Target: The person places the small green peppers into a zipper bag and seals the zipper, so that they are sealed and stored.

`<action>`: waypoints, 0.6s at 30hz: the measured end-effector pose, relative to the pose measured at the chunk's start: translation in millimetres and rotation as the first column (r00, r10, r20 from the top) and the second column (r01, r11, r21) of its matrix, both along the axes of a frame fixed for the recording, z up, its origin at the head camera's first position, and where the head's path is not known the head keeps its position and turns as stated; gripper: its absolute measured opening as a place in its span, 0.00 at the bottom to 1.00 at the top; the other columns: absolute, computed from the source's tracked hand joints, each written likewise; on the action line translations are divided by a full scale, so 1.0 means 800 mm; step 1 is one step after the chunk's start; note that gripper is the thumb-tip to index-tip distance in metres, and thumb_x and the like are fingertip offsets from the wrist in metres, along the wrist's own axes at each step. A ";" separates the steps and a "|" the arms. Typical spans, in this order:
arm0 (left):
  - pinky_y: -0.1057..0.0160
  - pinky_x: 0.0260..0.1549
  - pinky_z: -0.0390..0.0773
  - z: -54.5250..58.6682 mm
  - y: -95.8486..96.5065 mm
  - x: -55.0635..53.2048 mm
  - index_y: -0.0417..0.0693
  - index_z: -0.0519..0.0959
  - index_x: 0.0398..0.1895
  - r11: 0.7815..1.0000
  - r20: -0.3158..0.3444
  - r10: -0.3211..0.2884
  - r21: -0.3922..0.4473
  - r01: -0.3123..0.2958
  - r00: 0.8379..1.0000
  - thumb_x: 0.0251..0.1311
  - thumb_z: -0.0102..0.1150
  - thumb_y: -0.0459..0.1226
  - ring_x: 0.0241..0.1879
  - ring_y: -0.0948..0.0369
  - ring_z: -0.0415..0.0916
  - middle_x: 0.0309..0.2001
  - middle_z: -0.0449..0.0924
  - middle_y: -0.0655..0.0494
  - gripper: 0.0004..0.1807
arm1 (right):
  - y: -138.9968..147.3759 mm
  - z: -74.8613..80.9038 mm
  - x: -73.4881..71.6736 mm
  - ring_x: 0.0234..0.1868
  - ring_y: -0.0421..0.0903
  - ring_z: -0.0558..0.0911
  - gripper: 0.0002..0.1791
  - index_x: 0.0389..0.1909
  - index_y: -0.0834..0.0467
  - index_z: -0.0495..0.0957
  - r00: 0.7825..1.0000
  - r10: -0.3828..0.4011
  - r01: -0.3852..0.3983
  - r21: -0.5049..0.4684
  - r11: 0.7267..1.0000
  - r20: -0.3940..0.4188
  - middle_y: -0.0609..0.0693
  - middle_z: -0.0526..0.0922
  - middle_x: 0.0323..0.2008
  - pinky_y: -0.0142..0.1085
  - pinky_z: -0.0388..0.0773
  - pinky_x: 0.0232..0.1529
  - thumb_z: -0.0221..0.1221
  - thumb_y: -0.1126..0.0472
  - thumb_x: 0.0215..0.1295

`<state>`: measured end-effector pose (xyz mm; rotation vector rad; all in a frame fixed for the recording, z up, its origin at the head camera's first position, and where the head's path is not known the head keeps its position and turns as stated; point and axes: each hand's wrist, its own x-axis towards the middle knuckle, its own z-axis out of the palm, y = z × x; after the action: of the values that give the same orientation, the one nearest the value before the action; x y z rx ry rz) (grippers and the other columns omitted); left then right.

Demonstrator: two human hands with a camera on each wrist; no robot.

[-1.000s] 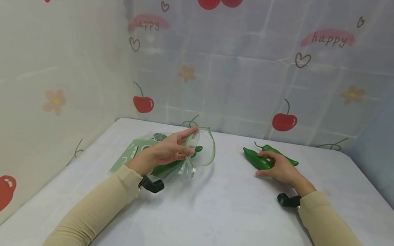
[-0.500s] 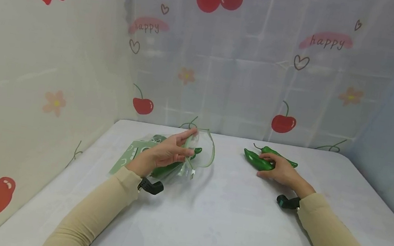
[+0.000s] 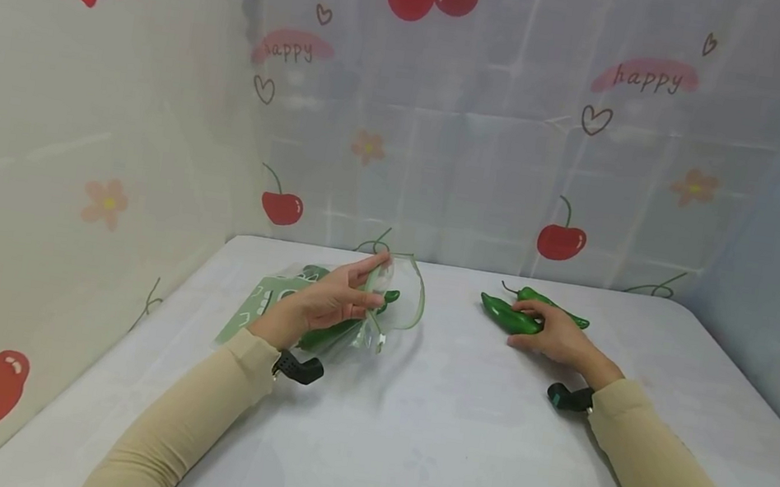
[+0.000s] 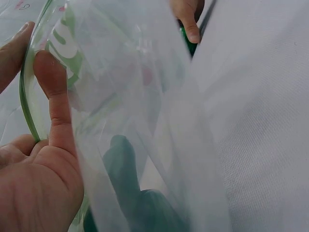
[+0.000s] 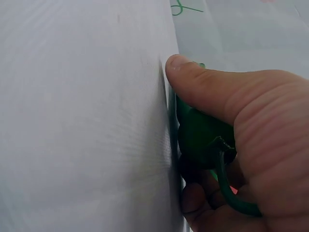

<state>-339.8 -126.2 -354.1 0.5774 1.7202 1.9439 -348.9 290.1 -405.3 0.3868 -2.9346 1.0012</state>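
Over a white tabletop [image 3: 406, 446], cherry-printed sheeting [image 3: 461, 162] at twelve o'clock, I watch the left hand [image 3: 328, 298] pinch a clear plastic bag [image 3: 255, 306], the right hand [image 3: 555, 335] grip a long green pepper [image 3: 504, 315] at its fingers' ten o'clock.

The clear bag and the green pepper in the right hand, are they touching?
Apart. The head view plainly shows white table between the clear bag and the green pepper.

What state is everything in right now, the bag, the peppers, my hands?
Bag: unsealed, mouth held open
Bagged pepper: seen through the plastic
Front pepper: gripped near its stem end
Back pepper: lying on the table
Left hand: holding the bag's rim
Right hand: gripping the front pepper
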 end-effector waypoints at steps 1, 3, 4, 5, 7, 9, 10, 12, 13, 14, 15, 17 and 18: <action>0.69 0.43 0.81 0.000 0.000 0.000 0.64 0.47 0.85 1.000 0.002 -0.002 0.002 0.002 1.000 0.66 0.61 0.24 0.47 0.66 0.75 0.84 0.41 0.69 0.51 | -0.001 0.000 0.000 0.61 0.61 0.72 0.37 0.69 0.54 0.71 1.000 -0.004 0.004 0.000 1.000 0.001 0.66 0.75 0.66 0.60 0.70 0.63 0.73 0.49 0.62; 0.68 0.43 0.81 0.000 0.000 0.000 0.65 0.48 0.84 1.000 0.003 -0.005 0.006 0.005 1.000 0.65 0.63 0.25 0.48 0.66 0.75 0.84 0.41 0.69 0.52 | -0.002 0.001 -0.001 0.61 0.61 0.72 0.37 0.70 0.54 0.71 1.000 -0.012 0.012 -0.001 1.000 0.004 0.66 0.74 0.67 0.61 0.70 0.63 0.72 0.49 0.62; 0.68 0.43 0.81 -0.001 -0.001 0.000 0.65 0.48 0.84 1.000 0.002 -0.006 0.009 0.006 1.000 0.65 0.64 0.25 0.47 0.66 0.76 0.84 0.41 0.69 0.52 | -0.003 0.002 -0.001 0.62 0.62 0.72 0.37 0.70 0.54 0.71 1.000 -0.015 0.015 -0.002 1.000 0.006 0.66 0.74 0.67 0.61 0.70 0.63 0.72 0.49 0.63; 0.68 0.43 0.81 -0.001 -0.001 -0.001 0.65 0.48 0.84 1.000 0.002 -0.006 0.013 0.006 1.000 0.64 0.65 0.26 0.47 0.66 0.76 0.84 0.41 0.69 0.53 | -0.004 0.002 -0.001 0.62 0.62 0.72 0.37 0.70 0.55 0.70 1.000 -0.016 0.016 -0.003 1.000 0.006 0.66 0.73 0.68 0.61 0.70 0.64 0.71 0.49 0.63; 0.68 0.42 0.81 -0.002 -0.002 -0.001 0.64 0.48 0.85 1.000 0.000 -0.007 0.021 0.007 1.000 0.63 0.66 0.27 0.46 0.66 0.76 0.84 0.41 0.68 0.54 | -0.005 0.003 -0.002 0.63 0.62 0.72 0.37 0.71 0.55 0.69 1.000 -0.025 0.025 -0.013 1.000 0.014 0.66 0.72 0.69 0.61 0.69 0.65 0.71 0.50 0.64; 0.68 0.41 0.81 -0.003 -0.002 -0.001 0.63 0.47 0.85 1.000 -0.001 -0.010 0.025 0.010 1.000 0.63 0.67 0.27 0.45 0.66 0.76 0.84 0.42 0.68 0.54 | -0.005 0.003 -0.002 0.63 0.62 0.72 0.38 0.71 0.56 0.68 0.999 -0.027 0.027 -0.024 0.999 0.018 0.67 0.72 0.69 0.61 0.69 0.65 0.70 0.50 0.65; 0.68 0.40 0.81 -0.003 -0.002 -0.001 0.63 0.47 0.85 1.000 -0.002 -0.012 0.025 0.012 1.000 0.64 0.66 0.27 0.44 0.66 0.76 0.84 0.42 0.69 0.54 | -0.005 0.004 -0.002 0.63 0.62 0.72 0.38 0.72 0.57 0.68 1.000 -0.024 0.025 -0.029 0.999 0.020 0.68 0.72 0.69 0.62 0.69 0.65 0.70 0.49 0.65; 0.68 0.40 0.81 -0.003 -0.002 -0.001 0.63 0.46 0.85 1.000 -0.002 -0.013 0.022 0.013 1.000 0.64 0.65 0.26 0.44 0.66 0.76 0.84 0.42 0.69 0.53 | -0.005 0.004 -0.002 0.63 0.62 0.72 0.38 0.72 0.59 0.67 0.999 -0.026 0.027 -0.041 0.999 0.026 0.68 0.72 0.69 0.61 0.69 0.66 0.69 0.49 0.66; 0.68 0.39 0.81 -0.003 -0.001 -0.001 0.62 0.46 0.85 1.000 -0.006 -0.015 0.020 0.015 1.000 0.65 0.65 0.26 0.44 0.66 0.76 0.84 0.42 0.69 0.53 | -0.005 0.005 -0.002 0.63 0.62 0.72 0.38 0.71 0.59 0.67 0.999 -0.026 0.027 -0.045 0.999 0.027 0.68 0.72 0.68 0.61 0.69 0.66 0.69 0.49 0.66; 0.68 0.39 0.81 -0.003 -0.001 0.000 0.62 0.46 0.85 1.000 -0.006 -0.014 0.019 0.014 1.000 0.65 0.63 0.25 0.44 0.66 0.76 0.84 0.42 0.69 0.52 | -0.005 0.005 -0.002 0.63 0.62 0.73 0.38 0.71 0.60 0.66 0.999 -0.024 0.025 -0.047 0.999 0.027 0.68 0.73 0.68 0.61 0.69 0.66 0.69 0.48 0.66; 0.68 0.39 0.81 -0.003 -0.001 0.000 0.61 0.45 0.85 1.000 -0.009 -0.016 0.017 0.016 1.000 0.66 0.63 0.25 0.44 0.66 0.76 0.84 0.42 0.69 0.52 | -0.006 0.006 -0.002 0.63 0.62 0.73 0.38 0.71 0.60 0.66 0.999 -0.021 0.023 -0.050 0.998 0.027 0.68 0.73 0.67 0.60 0.70 0.66 0.69 0.48 0.66; 0.68 0.38 0.81 -0.002 -0.001 0.000 0.61 0.45 0.85 1.000 -0.008 -0.014 0.022 0.015 1.000 0.65 0.63 0.25 0.43 0.66 0.76 0.84 0.43 0.69 0.52 | -0.007 0.008 -0.002 0.63 0.61 0.74 0.38 0.69 0.60 0.67 0.999 -0.019 0.021 -0.053 0.998 0.028 0.68 0.74 0.67 0.59 0.71 0.64 0.69 0.47 0.66; 0.68 0.38 0.81 -0.002 -0.001 0.000 0.60 0.45 0.85 1.000 -0.011 -0.018 0.026 0.018 1.000 0.65 0.64 0.25 0.43 0.66 0.76 0.84 0.42 0.68 0.53 | -0.008 0.009 -0.002 0.63 0.60 0.74 0.38 0.69 0.60 0.67 0.999 -0.018 0.019 -0.054 0.998 0.028 0.68 0.74 0.67 0.58 0.72 0.63 0.69 0.47 0.66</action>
<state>-339.8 -127.0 -355.8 0.6119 1.6931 1.9563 -350.3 283.6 -398.3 0.3467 -2.9217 1.0902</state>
